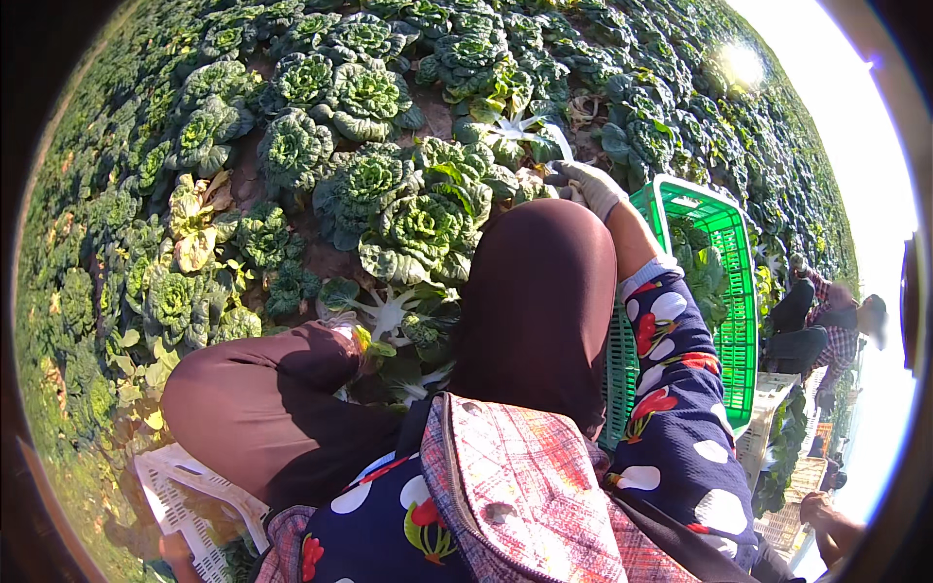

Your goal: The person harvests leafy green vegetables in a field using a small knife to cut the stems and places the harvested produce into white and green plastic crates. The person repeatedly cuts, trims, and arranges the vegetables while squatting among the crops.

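Observation:
My right hand (592,188), in a pale work glove, reaches past my right knee, shut on a knife (560,142). The knife's handle is hidden in the fist; its bright blade points up and to the left. Close to the blade lies a splayed cluster of white leaf stalks (516,128), low among the plants. Left of the hand grows a dark green leafy head (426,229) with a yellow-green heart, still standing in the row. My left hand is out of view. Beside my right forearm stands a green plastic crate (740,306) with leafy greens (705,270) inside.
More white stalks (386,315) lie by my foot, near yellowed leaves (193,222). A white plastic crate (175,495) stands at lower left. At right are a crouching person (824,321), pale crates (805,477) and another person's arm (831,521). Rows of heads (368,95) spread ahead.

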A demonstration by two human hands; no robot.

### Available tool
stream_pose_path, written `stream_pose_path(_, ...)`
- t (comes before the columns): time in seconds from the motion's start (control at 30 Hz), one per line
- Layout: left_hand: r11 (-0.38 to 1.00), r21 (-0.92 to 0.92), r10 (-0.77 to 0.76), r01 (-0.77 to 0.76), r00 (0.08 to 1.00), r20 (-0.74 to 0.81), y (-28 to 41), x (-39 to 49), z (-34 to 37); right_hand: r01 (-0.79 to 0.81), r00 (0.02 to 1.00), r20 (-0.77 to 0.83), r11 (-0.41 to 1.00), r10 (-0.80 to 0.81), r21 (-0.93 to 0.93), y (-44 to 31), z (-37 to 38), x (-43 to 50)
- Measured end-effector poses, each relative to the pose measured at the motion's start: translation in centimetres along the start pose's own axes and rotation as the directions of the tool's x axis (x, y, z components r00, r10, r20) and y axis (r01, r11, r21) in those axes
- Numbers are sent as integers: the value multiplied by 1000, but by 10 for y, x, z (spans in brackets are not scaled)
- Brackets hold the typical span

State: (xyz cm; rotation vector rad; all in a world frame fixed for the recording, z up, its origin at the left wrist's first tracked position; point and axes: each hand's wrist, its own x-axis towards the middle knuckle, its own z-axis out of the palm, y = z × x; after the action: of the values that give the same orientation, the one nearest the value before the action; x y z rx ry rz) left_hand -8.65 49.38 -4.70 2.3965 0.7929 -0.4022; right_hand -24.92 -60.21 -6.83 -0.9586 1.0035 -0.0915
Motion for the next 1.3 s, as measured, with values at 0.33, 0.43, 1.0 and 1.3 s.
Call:
stream_pose_path(0.33,484,-123,836,-866,417,357,497,-198,287,117,974,-117,869,-196,-481,146,-23,18)
stream_pose_path(0.43,87,-127,869,-988,14,494,569,-297,433,100,967,-150,852,-204,-513,170,-49,7)
stream_pose_path(1.0,-301,320,609,-898,77,790,635,-360,753,21,986,-138,894,-93,-448,215,-43,23)
stream_pose_path(1.3,28,215,722,-976,169,671,649,-278,757,278,932,-3,724,-361,-631,182,-31,49)
